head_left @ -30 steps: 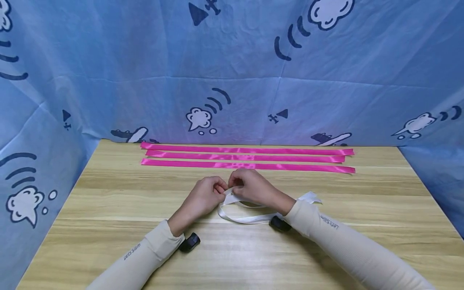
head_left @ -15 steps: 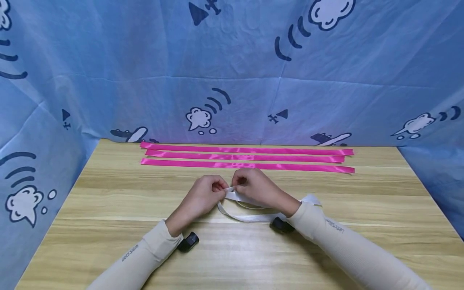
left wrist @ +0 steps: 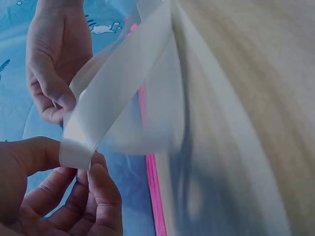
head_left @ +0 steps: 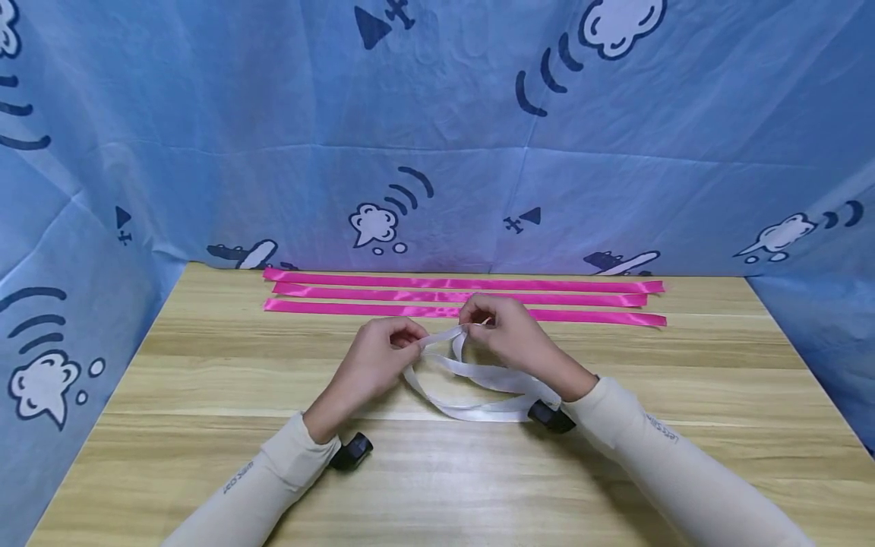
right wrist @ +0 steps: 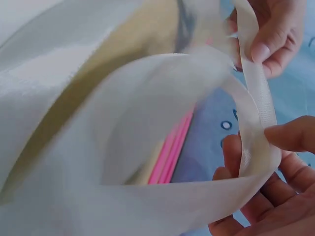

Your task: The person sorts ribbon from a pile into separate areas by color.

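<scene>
A white satin ribbon (head_left: 478, 372) hangs in loose loops between both hands, its lower curve near or on the table. My left hand (head_left: 383, 351) pinches it between thumb and fingers; in the left wrist view the ribbon (left wrist: 115, 83) folds over at that pinch. To the right and slightly farther back, my right hand (head_left: 509, 330) pinches another part of the ribbon. Seen from the right wrist, the thumb presses the ribbon (right wrist: 258, 108) against the fingers, where it bends round. A short stretch of ribbon runs between the two pinches. Its right end is hidden behind the right wrist.
Three pink ribbons (head_left: 355, 294) lie side by side along the back of the wooden table (head_left: 437, 486). The right hand overlaps part of them. A blue patterned cloth (head_left: 451, 114) hangs behind and at the sides.
My right hand has moved right and away, widening the gap between the hands. The left hand has shifted slightly up and left. The white ribbon now rises in open loops.
</scene>
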The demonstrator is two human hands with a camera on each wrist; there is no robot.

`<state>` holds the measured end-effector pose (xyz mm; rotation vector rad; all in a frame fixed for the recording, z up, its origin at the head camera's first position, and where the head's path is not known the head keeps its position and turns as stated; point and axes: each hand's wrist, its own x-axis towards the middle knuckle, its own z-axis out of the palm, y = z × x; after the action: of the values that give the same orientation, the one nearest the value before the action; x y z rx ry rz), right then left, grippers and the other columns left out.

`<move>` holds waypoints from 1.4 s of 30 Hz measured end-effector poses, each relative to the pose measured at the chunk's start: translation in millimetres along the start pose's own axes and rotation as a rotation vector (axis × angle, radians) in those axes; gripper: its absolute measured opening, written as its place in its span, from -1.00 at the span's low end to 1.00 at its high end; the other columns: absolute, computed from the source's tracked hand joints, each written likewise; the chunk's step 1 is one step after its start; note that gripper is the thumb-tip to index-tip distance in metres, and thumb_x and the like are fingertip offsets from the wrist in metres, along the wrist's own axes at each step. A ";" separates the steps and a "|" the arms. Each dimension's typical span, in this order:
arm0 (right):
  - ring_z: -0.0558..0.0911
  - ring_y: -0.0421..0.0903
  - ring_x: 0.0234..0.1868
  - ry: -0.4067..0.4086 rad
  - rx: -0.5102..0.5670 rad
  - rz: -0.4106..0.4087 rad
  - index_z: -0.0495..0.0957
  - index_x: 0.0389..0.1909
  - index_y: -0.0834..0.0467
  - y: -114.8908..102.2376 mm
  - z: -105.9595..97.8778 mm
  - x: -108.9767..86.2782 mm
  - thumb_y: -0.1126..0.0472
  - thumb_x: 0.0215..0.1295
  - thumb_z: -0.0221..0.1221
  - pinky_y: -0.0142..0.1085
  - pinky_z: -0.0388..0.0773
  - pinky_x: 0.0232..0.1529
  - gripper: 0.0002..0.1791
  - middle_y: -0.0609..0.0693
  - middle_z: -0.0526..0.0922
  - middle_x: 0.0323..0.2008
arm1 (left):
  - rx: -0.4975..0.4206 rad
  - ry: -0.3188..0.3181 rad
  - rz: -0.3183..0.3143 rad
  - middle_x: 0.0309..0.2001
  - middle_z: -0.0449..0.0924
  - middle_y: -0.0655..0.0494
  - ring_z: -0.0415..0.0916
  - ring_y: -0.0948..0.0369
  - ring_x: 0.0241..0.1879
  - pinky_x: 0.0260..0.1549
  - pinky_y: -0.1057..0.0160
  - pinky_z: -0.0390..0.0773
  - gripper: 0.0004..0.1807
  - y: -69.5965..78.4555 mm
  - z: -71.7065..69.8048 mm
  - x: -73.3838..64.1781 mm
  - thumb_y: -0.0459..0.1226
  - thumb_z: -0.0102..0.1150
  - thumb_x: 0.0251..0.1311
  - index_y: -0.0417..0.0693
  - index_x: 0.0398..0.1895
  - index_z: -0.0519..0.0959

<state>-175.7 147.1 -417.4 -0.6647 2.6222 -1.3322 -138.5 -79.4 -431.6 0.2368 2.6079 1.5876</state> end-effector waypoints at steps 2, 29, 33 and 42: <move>0.69 -0.02 -0.14 0.022 -0.004 0.009 0.66 -0.27 0.18 -0.9 -4.4 -1.1 0.43 0.38 0.19 -0.10 0.64 -0.03 -0.88 0.08 0.73 -0.24 | -0.006 0.010 0.001 -0.37 0.70 0.06 0.58 0.24 -0.33 -0.26 0.32 0.60 -0.92 1.4 -2.3 -0.3 -0.42 0.29 0.32 -0.14 -0.24 0.75; 0.67 -0.06 -0.30 0.154 0.166 0.080 0.68 -0.12 0.27 0.1 -61.3 -33.3 0.34 0.45 0.26 -0.34 0.64 -0.26 -0.91 -0.12 0.72 -0.33 | -0.049 0.001 -0.031 -0.19 0.79 -0.02 0.68 0.18 -0.29 -0.18 0.17 0.72 -0.86 13.7 -48.6 -9.4 -0.31 0.32 0.38 -0.09 -0.06 0.77; 0.69 -0.15 -0.31 0.180 0.204 0.059 0.65 -0.11 0.31 1.0 -67.0 -37.5 0.37 0.45 0.24 -0.36 0.67 -0.22 -0.90 -0.16 0.75 -0.33 | -0.059 0.011 -0.028 -0.24 0.79 -0.02 0.71 0.08 -0.27 -0.16 0.08 0.73 -0.85 14.8 -56.5 -13.2 -0.31 0.32 0.38 -0.11 -0.07 0.77; 0.73 -0.14 -0.29 0.257 0.219 0.035 0.66 -0.11 0.32 8.2 -87.4 -52.5 0.35 0.45 0.26 -0.42 0.67 -0.19 -0.89 -0.13 0.78 -0.31 | -0.047 0.044 -0.012 -0.26 0.79 -0.04 0.71 0.13 -0.29 -0.24 0.30 0.70 -0.83 20.5 -77.6 -21.0 -0.30 0.33 0.38 -0.18 -0.05 0.75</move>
<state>-157.9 238.7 -375.7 -0.4396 2.6021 -1.7672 -127.4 -141.7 -378.0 0.1848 2.5945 1.6669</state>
